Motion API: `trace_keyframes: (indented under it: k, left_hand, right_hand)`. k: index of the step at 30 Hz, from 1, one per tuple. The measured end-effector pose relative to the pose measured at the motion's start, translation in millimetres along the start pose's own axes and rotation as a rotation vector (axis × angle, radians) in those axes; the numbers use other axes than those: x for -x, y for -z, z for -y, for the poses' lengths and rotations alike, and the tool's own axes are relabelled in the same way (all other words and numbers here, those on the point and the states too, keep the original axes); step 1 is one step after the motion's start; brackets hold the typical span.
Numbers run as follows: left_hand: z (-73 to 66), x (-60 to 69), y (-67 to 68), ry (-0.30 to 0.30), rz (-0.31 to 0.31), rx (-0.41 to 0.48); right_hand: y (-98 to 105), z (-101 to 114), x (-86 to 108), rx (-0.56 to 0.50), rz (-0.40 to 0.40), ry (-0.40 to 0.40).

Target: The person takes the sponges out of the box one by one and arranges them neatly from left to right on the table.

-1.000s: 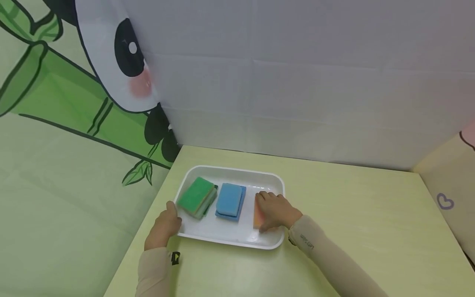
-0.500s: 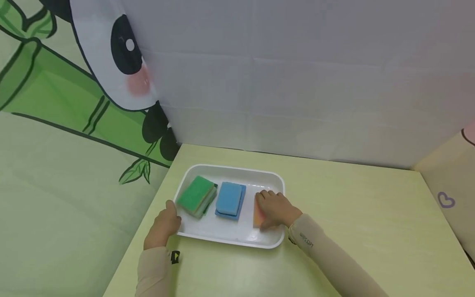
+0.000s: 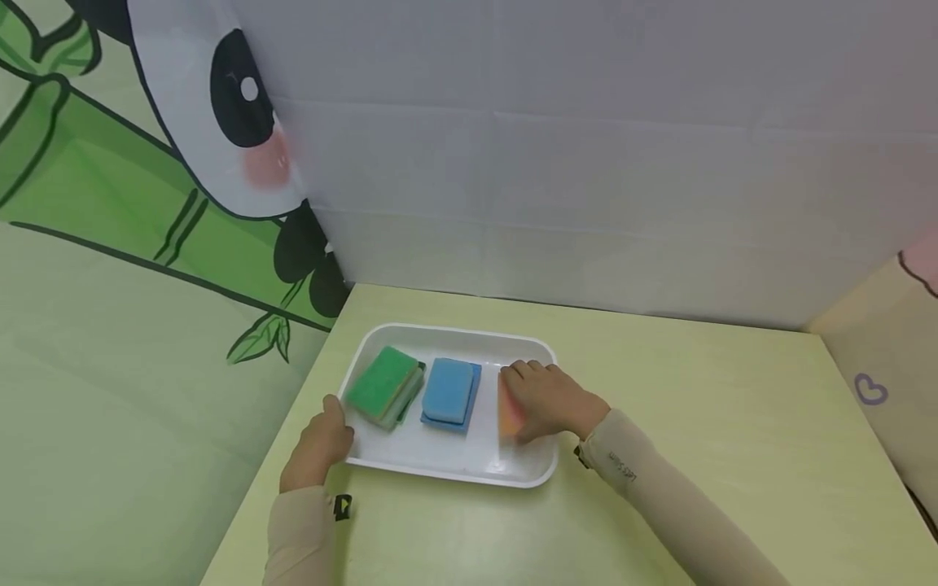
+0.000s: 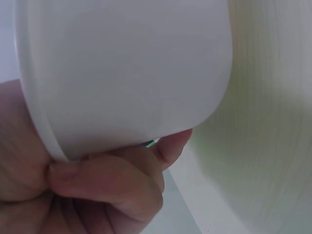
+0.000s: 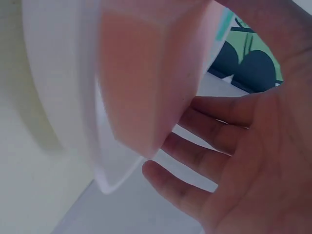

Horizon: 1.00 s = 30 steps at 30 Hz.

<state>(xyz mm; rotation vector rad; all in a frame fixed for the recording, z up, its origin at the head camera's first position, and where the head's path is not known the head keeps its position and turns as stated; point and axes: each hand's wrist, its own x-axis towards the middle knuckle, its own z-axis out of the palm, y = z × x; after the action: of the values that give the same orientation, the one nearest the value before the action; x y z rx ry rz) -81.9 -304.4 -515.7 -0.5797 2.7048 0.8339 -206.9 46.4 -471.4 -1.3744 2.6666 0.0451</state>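
A white plastic tray (image 3: pixel 458 465) lies on the table, and my left hand (image 3: pixel 317 446) grips its left rim. In the left wrist view, fingers curl about the tray's edge beside its outer wall (image 4: pixel 131 68). At the tray's right end my right hand (image 3: pixel 553 400) holds an orange sponge (image 3: pixel 508 417), mostly covered from above. The right wrist view shows the sponge block (image 5: pixel 131 78) between thumb and fingers. A green sponge (image 3: pixel 384 382) sits tilted over another green piece on the left. In the middle, a light blue sponge (image 3: pixel 449 389) rests on a darker blue one.
The pale yellow table (image 3: pixel 703 423) extends to the right of the tray and in front of it. Behind it hangs a whitish backdrop (image 3: pixel 586 203). A printed cloth with a panda and bamboo (image 3: pixel 117 179) borders the left side.
My right hand has shifted slightly upward in the head view with the orange sponge, whose near edge is now blurred. The left hand keeps its hold on the tray rim.
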Motion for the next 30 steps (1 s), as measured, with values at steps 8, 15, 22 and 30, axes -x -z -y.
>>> trace_keyframes:
  k: [8,15,22,30]
  left_hand:
    - [0.9,-1.1,0.0,0.0,0.012,0.002]
    - [1.4,-1.1,0.7,0.009,0.02,0.009]
    - [-1.0,0.5,2.9,0.001,0.016,0.006]
    - [-2.3,4.0,4.9,0.002,0.032,0.023]
  right_hand:
    - [19,-11,13.7,-0.03,-0.035,0.002]
    - [30,-33,31.2,-0.048,-0.109,-0.011]
    - [32,-67,49.3,-0.064,-0.15,-0.056]
    - [24,-104,68.1,-0.136,-0.12,-0.109]
